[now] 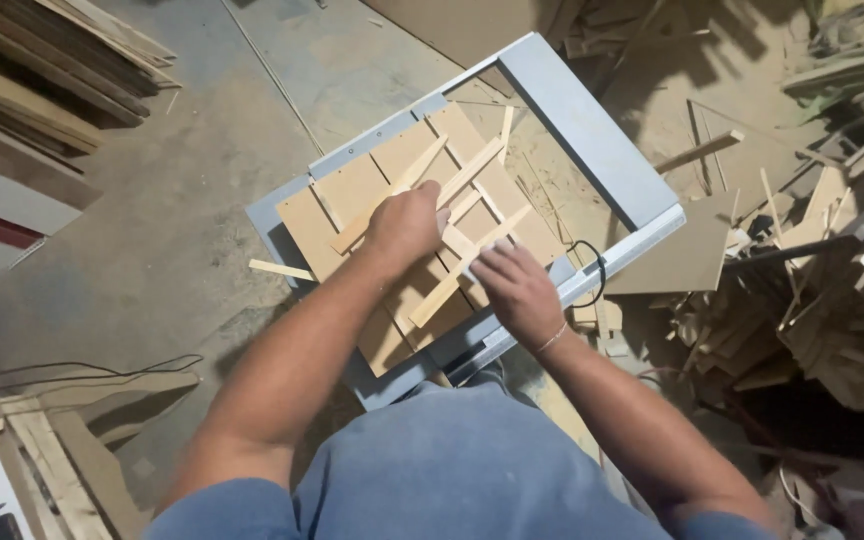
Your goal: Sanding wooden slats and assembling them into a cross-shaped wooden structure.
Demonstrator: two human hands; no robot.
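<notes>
The left hand (pixel 407 222) closed its fingers around thin wooden strips (pixel 472 215) lying crossed on the tan boards (pixel 352 200) inside the grey frame (pixel 592 130). The right hand (pixel 517 290) pinched one strip's lower end beside the frame's near edge. Bare concrete floor (pixel 182 220) lay open to the left, a scrap heap (pixel 812 300) crowding the right.

Loose pale wooden strips (pixel 472 215) crowd my hands; at three o'clock jumbled wood offcuts (pixel 812 300) block; nine o'clock concrete floor (pixel 172 230) lies open.
</notes>
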